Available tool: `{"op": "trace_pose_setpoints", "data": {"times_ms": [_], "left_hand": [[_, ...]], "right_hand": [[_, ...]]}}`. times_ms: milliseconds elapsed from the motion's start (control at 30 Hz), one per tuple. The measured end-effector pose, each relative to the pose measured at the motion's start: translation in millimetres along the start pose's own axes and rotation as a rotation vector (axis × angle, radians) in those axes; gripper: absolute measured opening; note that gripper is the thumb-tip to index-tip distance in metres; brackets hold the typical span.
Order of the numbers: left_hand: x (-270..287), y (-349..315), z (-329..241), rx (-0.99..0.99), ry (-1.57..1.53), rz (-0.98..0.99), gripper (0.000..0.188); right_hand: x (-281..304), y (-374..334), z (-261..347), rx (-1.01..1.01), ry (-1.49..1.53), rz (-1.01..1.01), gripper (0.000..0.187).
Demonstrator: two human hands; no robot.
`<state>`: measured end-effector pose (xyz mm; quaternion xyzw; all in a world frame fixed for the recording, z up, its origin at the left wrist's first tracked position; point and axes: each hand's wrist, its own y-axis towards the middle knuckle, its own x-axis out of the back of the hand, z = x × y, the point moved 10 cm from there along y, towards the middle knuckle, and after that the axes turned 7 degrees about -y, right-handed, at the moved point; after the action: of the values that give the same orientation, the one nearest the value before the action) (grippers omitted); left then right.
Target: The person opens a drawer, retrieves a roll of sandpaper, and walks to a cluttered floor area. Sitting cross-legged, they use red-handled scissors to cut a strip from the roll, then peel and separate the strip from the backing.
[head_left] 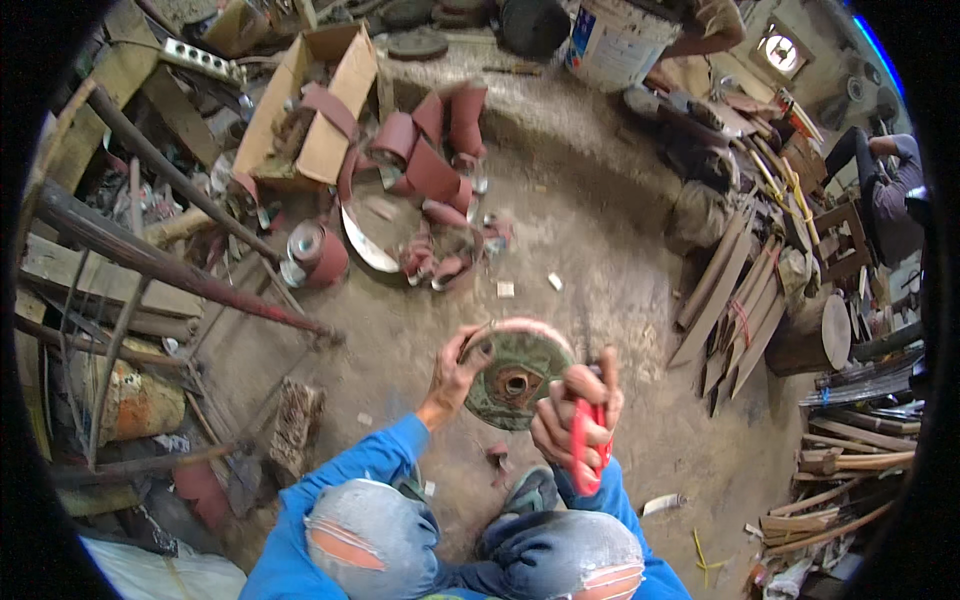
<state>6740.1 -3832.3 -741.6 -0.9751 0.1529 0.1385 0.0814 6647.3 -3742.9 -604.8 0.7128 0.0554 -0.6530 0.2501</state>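
Observation:
A round grinding wheel (500, 402) with a worn green face, a rusty hub hole and a pinkish rim is held in front of my knees. My left hand (458, 368) grips its left edge, thumb on the face and fingers around the rim. At the wheel's right side, my right hand (572, 420) is closed around a red-handled tool (588, 462). The fingers cover most of this tool, so its exact kind is unclear.
Rolls and strips of reddish-brown sandpaper (433, 172) lie ahead, beside an open cardboard box (335, 125). Metal bars (170, 255) jut in from the left. Wooden strips (740, 310) are piled on the right. Another person (893, 200) sits far right; a white bucket (615, 45) stands at the back.

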Motion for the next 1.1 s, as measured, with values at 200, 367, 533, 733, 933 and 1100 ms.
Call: {"op": "trace_pose_setpoints", "data": {"times_ms": [200, 367, 533, 733, 933, 1100], "left_hand": [[36, -1, -66, -0.405, 0.617, -0.16, 0.058], [33, -18, -110, -0.5, 0.75, -0.269, 0.061], [24, -27, -125, -0.548, 0.76, -0.258, 0.061], [15, -35, -135, -0.668, 0.859, -0.208, 0.067], [2, -43, -137, -0.725, 0.919, -0.154, 0.068], [1, -46, -137, -0.742, 0.993, -0.2, 0.066]], "right_hand": [[66, -50, 9, -0.42, -1.113, -0.66, 0.045], [65, -57, 20, -0.307, -1.543, -0.807, 0.03], [52, -39, -5, -0.231, -1.499, -0.54, 0.042], [57, -45, 2, -0.396, -1.626, -0.71, 0.041], [28, -17, 9, -0.221, -2.282, -0.574, 0.023], [31, -25, 16, -0.365, -2.511, -0.732, 0.031]]}}
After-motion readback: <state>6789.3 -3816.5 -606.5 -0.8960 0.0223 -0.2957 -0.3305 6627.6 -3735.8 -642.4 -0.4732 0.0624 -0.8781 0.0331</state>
